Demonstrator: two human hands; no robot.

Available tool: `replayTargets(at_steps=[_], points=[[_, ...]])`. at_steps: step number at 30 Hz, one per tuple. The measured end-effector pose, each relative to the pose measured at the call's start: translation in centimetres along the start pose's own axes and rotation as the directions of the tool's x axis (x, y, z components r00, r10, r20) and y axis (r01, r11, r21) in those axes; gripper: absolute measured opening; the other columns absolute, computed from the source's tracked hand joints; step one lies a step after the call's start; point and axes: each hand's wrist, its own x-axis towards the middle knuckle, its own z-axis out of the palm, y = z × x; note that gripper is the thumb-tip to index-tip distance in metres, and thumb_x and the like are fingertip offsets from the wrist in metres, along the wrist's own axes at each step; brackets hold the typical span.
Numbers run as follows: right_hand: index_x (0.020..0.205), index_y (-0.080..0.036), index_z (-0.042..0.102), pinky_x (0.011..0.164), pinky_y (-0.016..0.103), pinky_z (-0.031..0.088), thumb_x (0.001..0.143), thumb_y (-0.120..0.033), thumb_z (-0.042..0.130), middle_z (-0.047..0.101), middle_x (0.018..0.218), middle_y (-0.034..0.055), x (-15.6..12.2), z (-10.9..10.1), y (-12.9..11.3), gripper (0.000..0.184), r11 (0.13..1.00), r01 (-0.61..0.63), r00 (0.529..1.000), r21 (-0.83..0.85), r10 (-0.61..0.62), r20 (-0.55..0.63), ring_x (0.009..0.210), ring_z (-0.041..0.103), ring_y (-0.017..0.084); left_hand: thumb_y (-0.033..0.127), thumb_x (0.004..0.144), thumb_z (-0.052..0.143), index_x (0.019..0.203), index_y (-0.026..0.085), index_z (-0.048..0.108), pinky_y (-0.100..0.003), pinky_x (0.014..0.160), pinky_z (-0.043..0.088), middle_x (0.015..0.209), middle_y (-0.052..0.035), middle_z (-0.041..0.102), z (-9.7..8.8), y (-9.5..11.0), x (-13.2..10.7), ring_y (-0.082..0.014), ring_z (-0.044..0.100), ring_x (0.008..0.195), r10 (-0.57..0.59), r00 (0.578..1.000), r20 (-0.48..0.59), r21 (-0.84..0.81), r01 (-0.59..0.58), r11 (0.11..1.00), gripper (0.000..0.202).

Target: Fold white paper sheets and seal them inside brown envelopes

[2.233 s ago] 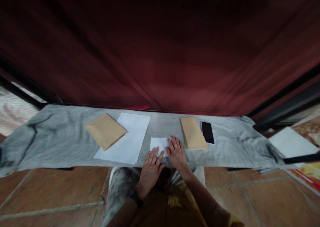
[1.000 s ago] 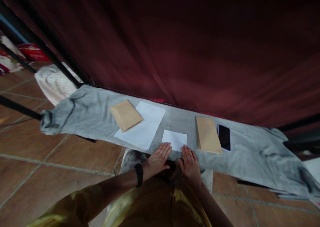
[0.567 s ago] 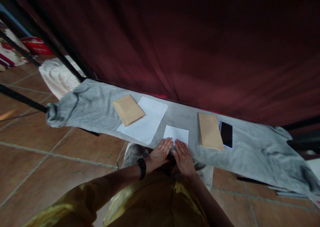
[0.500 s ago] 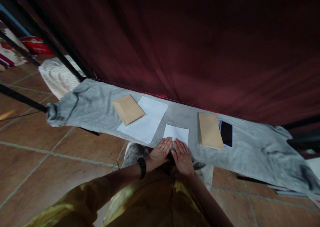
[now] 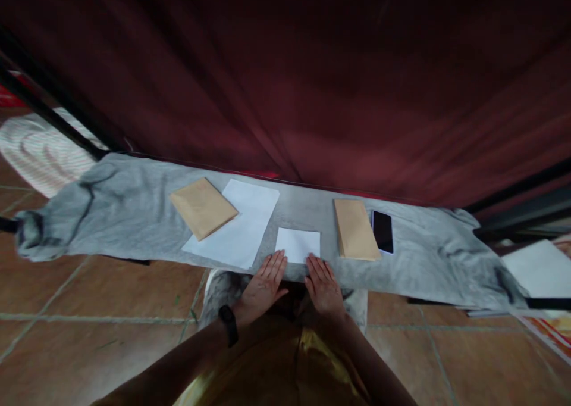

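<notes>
White paper rectangle point(image 5: 298, 243) lies flat on grey cloth point(image 5: 134, 209), close to the near edge, as a person sets both palms down before it. The left hand point(image 5: 262, 288) and right hand point(image 5: 325, 288) are apart, fingers extended and gripping nothing, the fingertips touching the sheet's two near corners. A dark wristband point(image 5: 229, 325) circles the left wrist. To the left, brown envelopes point(image 5: 204, 208) partly cover larger white sheets point(image 5: 243, 227); to the right, a second brown stack point(image 5: 355, 228) lies just beside a dark-screened phone point(image 5: 382, 232). Deep red fabric point(image 5: 312, 96) hangs behind, and terracotta tiles point(image 5: 134, 334) show below.
</notes>
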Motion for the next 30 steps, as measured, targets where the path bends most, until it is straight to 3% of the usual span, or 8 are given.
replayTargets(at_steps=[6,11,18,25,30], points=[[0.148,-0.019,0.048,0.123,0.048,0.026,0.106,-0.031,0.036,0.054,0.147,0.0074,2.1,-1.5,-0.5,0.045,0.996,-0.036,0.999,0.08,0.036,0.005,0.139,0.047,0.022,0.044,0.092,0.054,0.156,0.003,0.015,-0.048,0.123,0.025,0.163,-0.0229,0.022,0.5,-0.4,-0.5,-0.0318,0.021,0.152,-0.005,0.998,-0.062,-0.034,0.003,0.999,0.086],[0.143,-0.018,0.053,0.121,0.04,0.032,0.106,-0.031,0.037,0.052,0.15,0.0052,6.6,-0.6,-2.4,0.043,0.981,0.094,0.993,0.17,-0.106,0.06,0.141,0.043,0.018,0.049,0.094,0.049,0.155,0.003,0.019,-0.052,0.122,0.026,0.161,-0.0248,0.026,1.7,-0.5,-0.5,-0.0334,0.024,0.151,0.0,0.994,-0.106,-0.069,-0.007,0.998,0.083],[0.143,-0.023,0.052,0.119,0.044,0.032,0.106,-0.035,0.04,0.047,0.153,0.0022,10.5,2.3,-3.0,0.041,0.98,0.152,0.978,0.126,-0.167,0.121,0.142,0.041,0.02,0.053,0.093,0.049,0.147,-0.002,0.036,-0.054,0.118,0.031,0.152,-0.0282,0.043,3.7,-0.7,-0.5,-0.0368,0.037,0.145,0.013,0.991,-0.136,-0.064,-0.022,0.998,0.078],[0.149,-0.022,0.044,0.121,0.043,0.028,0.104,-0.036,0.043,0.044,0.155,0.0047,12.3,3.0,-1.4,0.047,0.994,0.109,0.986,0.031,-0.112,0.119,0.143,0.039,0.02,0.053,0.094,0.045,0.156,0.003,0.019,-0.052,0.12,0.027,0.159,-0.0244,0.032,3.5,-0.7,-0.3,-0.0342,0.031,0.148,-0.001,0.987,-0.163,-0.074,-0.011,0.997,0.083],[0.151,-0.022,0.042,0.121,0.042,0.027,0.104,-0.037,0.042,0.041,0.157,0.0047,12.6,3.0,-1.1,0.049,0.997,0.071,0.991,0.017,-0.073,0.109,0.144,0.039,0.021,0.053,0.094,0.045,0.156,0.004,0.017,-0.052,0.119,0.029,0.16,-0.0247,0.028,3.3,-0.4,-0.3,-0.0354,0.031,0.148,-0.014,0.986,-0.169,-0.059,0.004,0.998,0.084]])
